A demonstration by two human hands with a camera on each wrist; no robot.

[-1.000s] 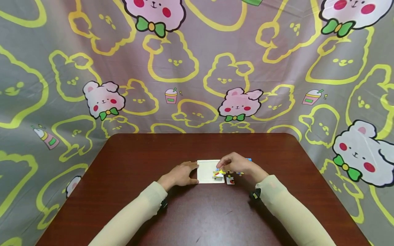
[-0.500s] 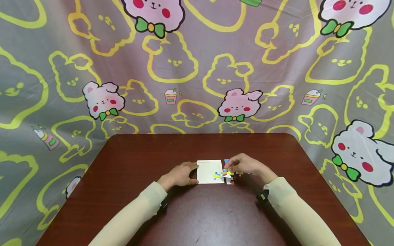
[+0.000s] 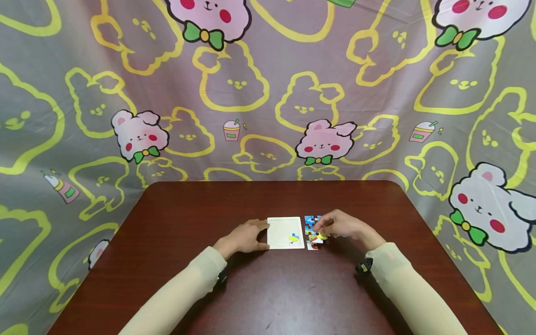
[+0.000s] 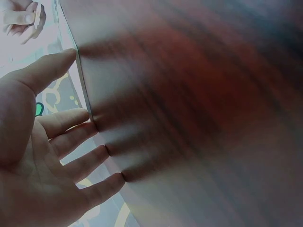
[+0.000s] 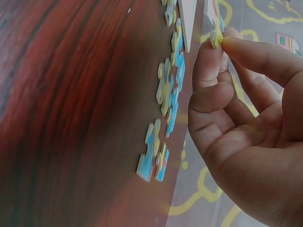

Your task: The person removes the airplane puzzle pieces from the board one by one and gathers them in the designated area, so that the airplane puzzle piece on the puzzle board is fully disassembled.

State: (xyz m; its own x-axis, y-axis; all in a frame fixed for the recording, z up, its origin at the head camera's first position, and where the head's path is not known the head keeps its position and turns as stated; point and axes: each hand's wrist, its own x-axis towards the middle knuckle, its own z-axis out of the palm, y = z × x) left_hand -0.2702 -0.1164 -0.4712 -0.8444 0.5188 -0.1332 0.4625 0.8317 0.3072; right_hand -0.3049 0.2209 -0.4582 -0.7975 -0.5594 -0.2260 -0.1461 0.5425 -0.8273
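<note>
My left hand [image 3: 244,236] rests at the left side of a pale square puzzle tray [image 3: 278,230]. Its fingertips and thumb touch the tray's edge, as the left wrist view also shows, with the fingers extended. A yellow-and-blue puzzle piece [image 3: 294,238] lies in the tray's lower right corner. To the right of the tray, my right hand [image 3: 345,225] pinches another jigsaw piece [image 5: 214,21] between thumb and fingertips. That piece is held above the table and tilted, with some yellow along its edge. My right fingers partly hide the loose pieces beneath in the head view.
Several loose jigsaw pieces [image 3: 311,222] in blue, yellow and red lie just right of the tray. The right wrist view shows more pieces [image 5: 163,90] spread along the brown table [image 3: 201,200]. A cartoon-patterned cloth [image 3: 259,93] hangs behind the table.
My right hand has moved right, carrying the pinched jigsaw piece from above the tray to over the loose pieces. The piece in the tray's corner has come into view. My left hand stays put.
</note>
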